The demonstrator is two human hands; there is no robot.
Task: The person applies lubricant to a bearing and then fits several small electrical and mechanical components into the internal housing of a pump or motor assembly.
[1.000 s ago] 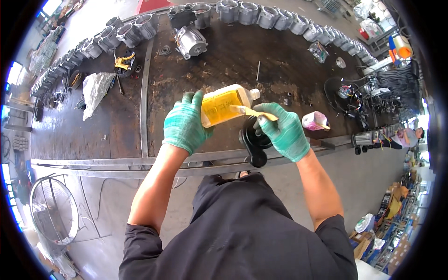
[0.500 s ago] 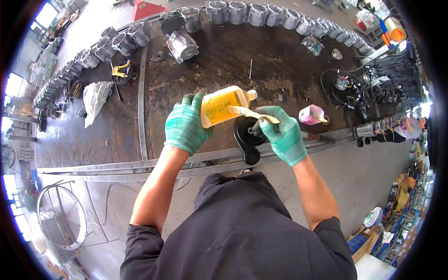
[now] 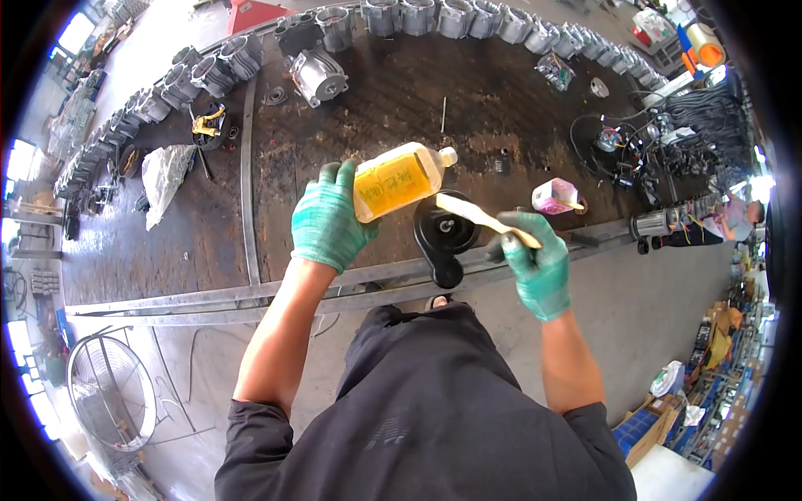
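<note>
My left hand (image 3: 332, 219), in a green glove, is wrapped round the base of a clear plastic bottle (image 3: 399, 182) with a yellow label. The bottle lies tilted in the air, its white cap toward the right. In my gloved right hand (image 3: 535, 263) is a pale brush (image 3: 472, 212), pinched by its handle, with its light end pointing left toward the bottle but apart from it. Below the two, at the table's front edge, sits a black round part (image 3: 439, 261) with a metal hub. A pink-and-white cut-open container (image 3: 555, 197) stands right of the brush.
Grey metal motor housings (image 3: 455, 18) line the table's far edge. Another housing (image 3: 319, 77) lies nearer, at the back left. A plastic bag (image 3: 164, 179) lies on the left, cables (image 3: 702, 117) on the right. Another person (image 3: 735, 221) is at the far right; a fan (image 3: 110, 392) stands lower left.
My right hand has moved right and slightly down with the brush, away from the bottle. The left hand and bottle have shifted slightly left. More of the black round part shows.
</note>
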